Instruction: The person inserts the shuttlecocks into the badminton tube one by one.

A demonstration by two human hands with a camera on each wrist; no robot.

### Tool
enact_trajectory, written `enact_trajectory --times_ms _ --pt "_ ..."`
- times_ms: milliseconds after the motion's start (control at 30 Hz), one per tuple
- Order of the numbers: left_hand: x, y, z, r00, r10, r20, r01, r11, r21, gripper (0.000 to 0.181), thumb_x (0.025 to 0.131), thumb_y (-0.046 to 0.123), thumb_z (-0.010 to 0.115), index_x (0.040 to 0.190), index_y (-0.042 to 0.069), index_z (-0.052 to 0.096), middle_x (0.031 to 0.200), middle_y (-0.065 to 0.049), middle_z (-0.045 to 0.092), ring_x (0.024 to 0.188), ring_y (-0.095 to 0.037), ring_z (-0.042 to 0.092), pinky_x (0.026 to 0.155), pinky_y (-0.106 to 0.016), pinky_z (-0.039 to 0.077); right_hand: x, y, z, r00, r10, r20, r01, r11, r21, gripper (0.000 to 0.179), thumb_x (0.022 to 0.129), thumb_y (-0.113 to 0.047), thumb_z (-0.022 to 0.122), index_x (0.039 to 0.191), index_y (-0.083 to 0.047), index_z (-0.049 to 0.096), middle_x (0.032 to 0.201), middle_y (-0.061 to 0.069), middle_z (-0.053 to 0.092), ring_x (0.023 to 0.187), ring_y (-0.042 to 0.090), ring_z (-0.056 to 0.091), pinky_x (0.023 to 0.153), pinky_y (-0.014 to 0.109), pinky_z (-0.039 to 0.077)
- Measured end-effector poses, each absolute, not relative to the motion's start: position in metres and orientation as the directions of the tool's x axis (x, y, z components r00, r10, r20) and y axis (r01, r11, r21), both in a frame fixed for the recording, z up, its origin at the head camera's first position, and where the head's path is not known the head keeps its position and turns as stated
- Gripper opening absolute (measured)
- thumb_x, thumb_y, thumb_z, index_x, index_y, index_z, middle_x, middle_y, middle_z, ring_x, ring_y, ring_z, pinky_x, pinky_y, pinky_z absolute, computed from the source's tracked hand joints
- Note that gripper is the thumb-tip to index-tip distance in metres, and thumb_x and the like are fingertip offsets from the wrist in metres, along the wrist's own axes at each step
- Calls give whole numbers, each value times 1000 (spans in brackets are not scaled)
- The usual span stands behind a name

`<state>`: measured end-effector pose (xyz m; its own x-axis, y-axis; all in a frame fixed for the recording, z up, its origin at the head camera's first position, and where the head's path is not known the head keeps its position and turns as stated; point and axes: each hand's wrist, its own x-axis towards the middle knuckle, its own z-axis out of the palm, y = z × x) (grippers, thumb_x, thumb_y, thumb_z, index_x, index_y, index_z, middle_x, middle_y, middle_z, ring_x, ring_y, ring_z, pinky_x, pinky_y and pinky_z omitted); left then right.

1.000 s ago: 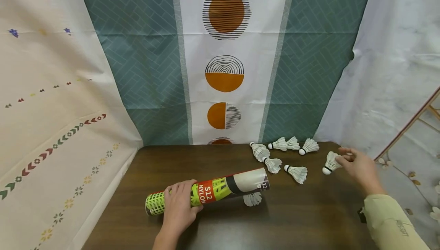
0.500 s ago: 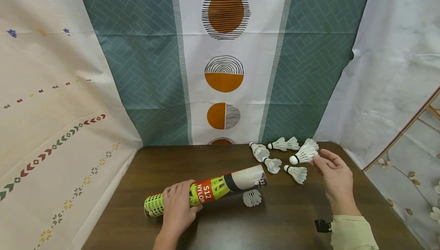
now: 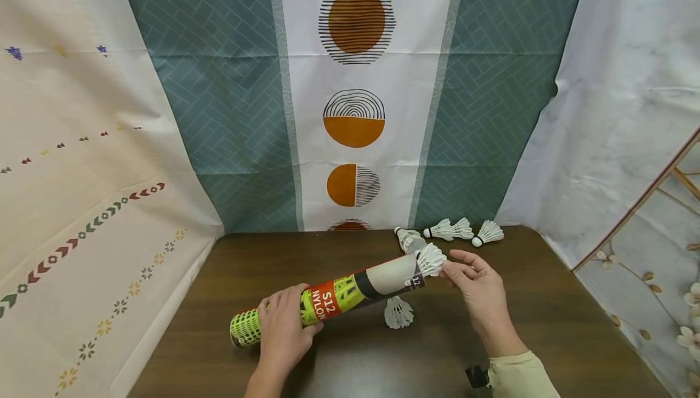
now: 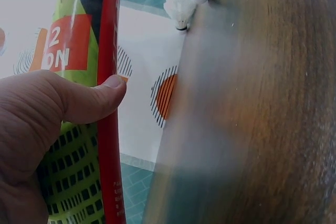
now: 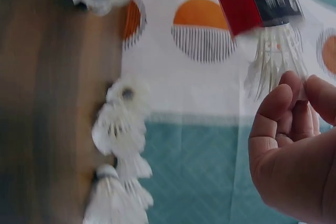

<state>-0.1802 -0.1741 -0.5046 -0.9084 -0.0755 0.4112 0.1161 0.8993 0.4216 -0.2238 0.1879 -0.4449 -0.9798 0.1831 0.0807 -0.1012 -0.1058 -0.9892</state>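
A long shuttlecock tube (image 3: 328, 299), marked S12 NYLON, lies slanted across the left and middle of the head view, its right mouth raised. My left hand (image 3: 283, 324) grips it near the lower end; the left wrist view shows the thumb (image 4: 94, 98) across its side. At the raised mouth, my right hand (image 3: 481, 291) pinches a white shuttlecock (image 3: 431, 259) by the skirt edge. In the right wrist view this shuttlecock (image 5: 270, 59) has its cork end hidden in the mouth, with the skirt sticking out.
Several shuttlecocks, including a pair (image 3: 448, 229) and a single one (image 3: 488, 233), lie along the back of the brown table (image 3: 262, 258). Another shuttlecock (image 3: 398, 313) lies under the tube's raised end. Patterned cloths (image 3: 240, 112) hang behind and at both sides.
My right hand has carried the shuttlecock left from the table's right side to the tube's mouth, and its cork end has gone in. The left hand keeps its grip, with the mouth tilted slightly higher.
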Motion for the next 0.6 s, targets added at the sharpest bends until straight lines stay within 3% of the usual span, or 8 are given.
enact_trajectory --times_ms 300,500,600 --pt "-181 -172 -506 -911 -79 405 113 896 430 90 61 23 106 139 17 60 132 -10 71 125 -37 59 112 -63 34 -216 163 -453 -996 9 94 -94 9 -996 38 105 -13 69 139 1 61 90 -18 77 86 1 66 78 21 52" --pt "-181 -171 -505 -907 -81 413 115 897 427 91 60 22 107 138 17 60 132 -9 71 124 -36 59 112 -63 34 -212 155 -455 -988 -50 146 -150 85 -985 50 97 -8 78 143 -1 58 99 -13 81 85 3 66 77 19 55" --pt "-180 -171 -504 -905 -78 418 118 899 423 91 60 22 107 138 17 60 132 -9 71 124 -36 59 112 -62 34 -211 153 -457 -986 -53 157 -162 119 -980 52 96 -10 79 143 -4 58 102 -4 82 81 4 64 73 19 53"
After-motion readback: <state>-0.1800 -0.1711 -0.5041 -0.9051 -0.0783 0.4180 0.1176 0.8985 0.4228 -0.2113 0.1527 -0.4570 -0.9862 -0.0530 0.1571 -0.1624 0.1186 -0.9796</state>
